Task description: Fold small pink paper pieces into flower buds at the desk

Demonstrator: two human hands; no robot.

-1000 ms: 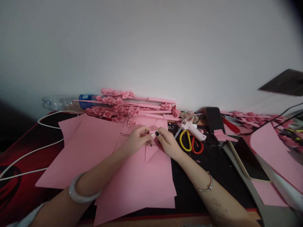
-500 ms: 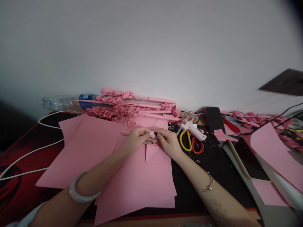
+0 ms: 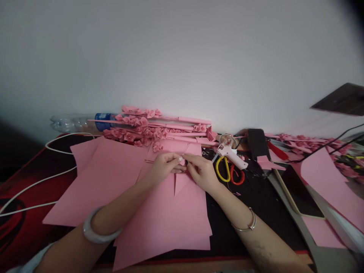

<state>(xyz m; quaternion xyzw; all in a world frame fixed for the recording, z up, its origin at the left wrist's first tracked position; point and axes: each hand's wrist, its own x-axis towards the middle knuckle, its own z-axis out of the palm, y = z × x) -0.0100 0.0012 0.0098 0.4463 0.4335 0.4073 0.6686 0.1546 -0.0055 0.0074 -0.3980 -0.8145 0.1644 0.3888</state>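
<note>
Between my two hands is a small piece of pink paper, mostly covered by the fingers. My left hand pinches it from the left, and my right hand has its fingertips closed on it from the right. Both hands hover over large pink sheets lying on the dark mat. Just below the fingers sits a folded pink piece. A small pink paper flower lies beyond my left hand.
Pink paper flowers with stems and a plastic bottle lie along the wall. Right of my hands are a glue gun, scissors, a black phone and a tablet. More pink sheets lie left.
The fingertips of my right hand have shifted slightly up and left over the small paper, now nearer my left fingertips. The arms and objects around have stayed put.
</note>
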